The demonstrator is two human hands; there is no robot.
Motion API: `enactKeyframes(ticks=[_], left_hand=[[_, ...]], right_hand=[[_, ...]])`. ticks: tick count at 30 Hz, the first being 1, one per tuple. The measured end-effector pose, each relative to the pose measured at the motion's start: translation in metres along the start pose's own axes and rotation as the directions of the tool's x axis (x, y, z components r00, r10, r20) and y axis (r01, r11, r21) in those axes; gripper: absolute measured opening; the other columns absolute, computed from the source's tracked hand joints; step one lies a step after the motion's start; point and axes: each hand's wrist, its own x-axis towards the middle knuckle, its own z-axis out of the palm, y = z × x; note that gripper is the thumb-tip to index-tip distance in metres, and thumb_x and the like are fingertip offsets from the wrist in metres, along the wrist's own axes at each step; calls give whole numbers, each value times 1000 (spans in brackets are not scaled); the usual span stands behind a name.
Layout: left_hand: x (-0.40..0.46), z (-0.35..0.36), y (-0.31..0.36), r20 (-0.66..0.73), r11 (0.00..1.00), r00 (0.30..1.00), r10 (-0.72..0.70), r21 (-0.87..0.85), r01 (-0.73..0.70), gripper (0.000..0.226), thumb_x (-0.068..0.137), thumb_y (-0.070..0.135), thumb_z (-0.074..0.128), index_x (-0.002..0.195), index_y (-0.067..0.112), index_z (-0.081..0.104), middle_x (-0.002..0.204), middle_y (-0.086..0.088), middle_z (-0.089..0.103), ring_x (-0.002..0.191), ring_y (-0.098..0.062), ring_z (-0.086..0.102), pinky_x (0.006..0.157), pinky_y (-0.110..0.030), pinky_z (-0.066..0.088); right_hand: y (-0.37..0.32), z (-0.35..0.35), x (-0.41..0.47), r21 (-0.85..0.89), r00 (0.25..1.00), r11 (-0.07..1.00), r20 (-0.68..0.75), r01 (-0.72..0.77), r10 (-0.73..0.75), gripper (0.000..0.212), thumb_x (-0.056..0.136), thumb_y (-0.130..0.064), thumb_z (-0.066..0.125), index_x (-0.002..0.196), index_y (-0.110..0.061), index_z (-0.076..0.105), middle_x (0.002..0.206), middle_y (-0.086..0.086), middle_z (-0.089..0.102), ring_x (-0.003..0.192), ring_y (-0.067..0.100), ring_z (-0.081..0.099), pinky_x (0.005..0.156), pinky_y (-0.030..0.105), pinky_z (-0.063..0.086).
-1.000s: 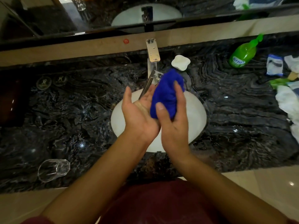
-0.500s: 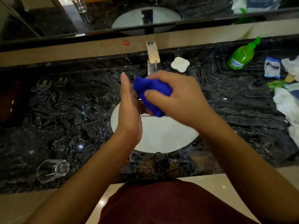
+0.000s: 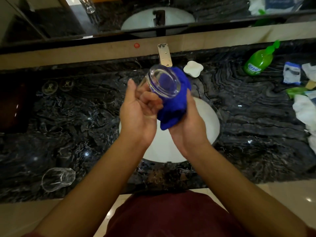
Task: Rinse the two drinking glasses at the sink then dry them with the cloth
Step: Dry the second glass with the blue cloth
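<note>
Bathroom: marble vanity [image 3: 256, 117], basin [image 3: 208, 120], mirror [image 3: 213, 12], tap [image 3: 165, 55]

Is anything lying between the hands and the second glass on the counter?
Nothing visible: the second glass lies on its side left of the sink, with bare counter between it and the left hand.

Your forearms are bare from the lower corners of the frame up to the wrists, with no watch, ring or band showing on your left hand [image 3: 140, 112] or right hand [image 3: 188, 127]. At bottom centre you wear a dark maroon top [image 3: 171, 218], plain, unmarked fabric.
</note>
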Motion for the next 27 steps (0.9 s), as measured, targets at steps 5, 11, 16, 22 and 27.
enactKeyframes(ticks=[5,11,16,22,27], left_hand=[[-1,-1,-1,-107,937,980,170,325,-127,50,111,43,36,93,11,71,62,-1,65,68,-15,65,80,-35,55],[-6,-2,0,-20,889,985,171,435,-146,60,111,36,41,63,24,75,56,-1,61,54,-14,60,57,-28,52],[-13,0,4,170,888,978,117,422,-180,60,111,29,37,64,20,74,39,-4,51,40,-17,55,73,-28,52],[-22,17,5,315,891,942,119,384,-241,53,109,25,40,66,16,70,39,1,49,37,-12,49,56,-25,50],[-23,24,11,339,730,893,295,523,-440,46,109,21,47,65,13,59,40,3,47,37,-15,42,45,-25,39]], right_hand=[[-9,-3,-16,-649,880,601,275,467,-387,43,103,-27,58,142,-40,47,143,-10,57,131,9,56,106,28,48],[-37,-1,2,-668,873,563,366,488,-322,25,97,-22,63,121,-21,65,114,-2,69,101,10,66,86,28,54],[-49,-3,14,-346,980,920,141,184,-143,27,100,-32,50,104,-14,69,95,6,70,92,23,65,93,43,55],[-33,-4,10,92,976,975,103,-201,192,34,94,-34,57,101,-3,69,80,8,70,76,22,68,82,39,54],[-17,-14,-10,-138,994,988,-80,66,-78,40,106,-39,41,109,-19,76,96,8,76,93,26,70,98,51,51]])
